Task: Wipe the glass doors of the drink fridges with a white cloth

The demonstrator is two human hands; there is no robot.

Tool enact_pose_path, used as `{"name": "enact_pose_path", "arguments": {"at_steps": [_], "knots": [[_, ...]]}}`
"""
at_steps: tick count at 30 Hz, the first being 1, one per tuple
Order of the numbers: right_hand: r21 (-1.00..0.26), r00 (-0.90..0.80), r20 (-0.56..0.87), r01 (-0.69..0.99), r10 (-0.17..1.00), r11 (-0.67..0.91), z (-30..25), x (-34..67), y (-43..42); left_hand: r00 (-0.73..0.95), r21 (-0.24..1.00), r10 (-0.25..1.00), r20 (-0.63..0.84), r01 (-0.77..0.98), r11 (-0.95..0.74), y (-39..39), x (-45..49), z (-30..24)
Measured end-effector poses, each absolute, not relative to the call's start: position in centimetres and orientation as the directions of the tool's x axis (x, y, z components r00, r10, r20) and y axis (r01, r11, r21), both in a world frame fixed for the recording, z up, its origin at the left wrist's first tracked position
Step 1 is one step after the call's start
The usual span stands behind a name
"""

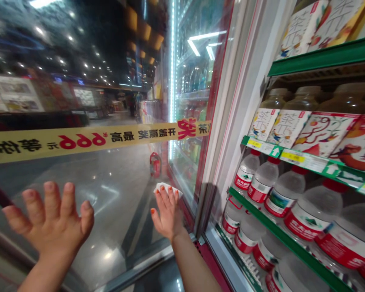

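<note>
My left hand (50, 221) is raised with its fingers spread wide and holds nothing, in front of a glass pane (118, 190). My right hand (167, 213) is raised further right, pressing a white cloth (166, 188) against the same glass under its fingertips. Most of the cloth is hidden behind my fingers. That hand is close to the metal door frame (205, 162) of a drinks cooler.
Shelves at the right hold bottled water (304, 215) and cartons of tea drink (322, 134) behind green price rails. A yellow printed promotional strip (91, 140) crosses the glass. A red fire extinguisher (155, 164) and a shiny floor (109, 190) show beyond it.
</note>
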State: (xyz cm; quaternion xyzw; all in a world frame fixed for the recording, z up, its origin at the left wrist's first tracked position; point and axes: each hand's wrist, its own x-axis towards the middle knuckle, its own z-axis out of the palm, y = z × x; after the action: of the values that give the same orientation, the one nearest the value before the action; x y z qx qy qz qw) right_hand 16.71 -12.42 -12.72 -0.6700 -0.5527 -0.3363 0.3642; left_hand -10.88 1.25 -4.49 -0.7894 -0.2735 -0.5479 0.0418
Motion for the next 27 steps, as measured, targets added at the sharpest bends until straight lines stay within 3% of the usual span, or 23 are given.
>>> {"name": "enact_pose_path", "arguments": {"at_steps": [3,5,7,9,12,15,18,20,23,25,27], "knots": [[-0.301,0.367,0.885,0.921,0.287,-0.249,-12.6,18.5,-12.4,0.154,0.105,0.266,0.952,0.652,-0.751,1.1,-10.0,-4.3],[-0.396,0.447,0.867,0.886,0.221,-0.241,-11.5,18.5,-11.5,0.172,-0.006,0.155,0.973,0.689,-0.725,1.2,-9.4,-4.0],[-0.351,0.389,0.871,0.920,0.300,-0.174,-11.0,16.4,-10.6,0.174,-0.067,0.089,0.981,0.726,-0.685,1.4,-9.1,-3.8],[-0.162,0.156,0.866,0.986,0.475,-0.030,-11.6,13.2,-10.5,0.177,-0.082,0.075,0.981,0.740,-0.667,1.5,-9.1,-3.7],[0.028,-0.097,0.808,0.992,0.581,0.127,-12.8,10.6,-11.6,0.189,-0.045,0.120,0.975,0.690,-0.722,1.1,-9.9,-3.9],[-0.090,0.105,0.878,0.994,0.468,-0.054,-10.4,12.4,-11.9,0.201,0.059,0.203,0.958,0.557,-0.829,0.5,-11.4,-4.7],[-0.220,0.271,0.912,0.957,0.308,-0.190,-3.8,13.3,-9.4,0.156,0.182,0.279,0.947,0.454,-0.872,0.0,-12.4,-5.9],[-0.053,0.088,0.918,0.994,0.386,-0.100,0.1,11.2,-7.3,0.103,0.211,0.279,0.955,0.427,-0.879,-0.2,-12.6,-6.7],[0.384,-0.464,0.717,0.886,0.521,0.259,1.6,7.0,-6.7,0.035,0.198,0.235,0.971,0.427,-0.882,-0.3,-12.4,-7.7],[0.529,-0.680,0.546,0.732,0.489,0.429,0.8,6.2,-8.1,0.007,0.197,0.221,0.975,0.430,-0.881,-0.4,-12.4,-8.2],[0.592,-0.763,0.461,0.645,0.453,0.484,1.0,7.3,-9.4,-0.004,0.196,0.215,0.977,0.429,-0.882,-0.6,-12.3,-8.5]]}}
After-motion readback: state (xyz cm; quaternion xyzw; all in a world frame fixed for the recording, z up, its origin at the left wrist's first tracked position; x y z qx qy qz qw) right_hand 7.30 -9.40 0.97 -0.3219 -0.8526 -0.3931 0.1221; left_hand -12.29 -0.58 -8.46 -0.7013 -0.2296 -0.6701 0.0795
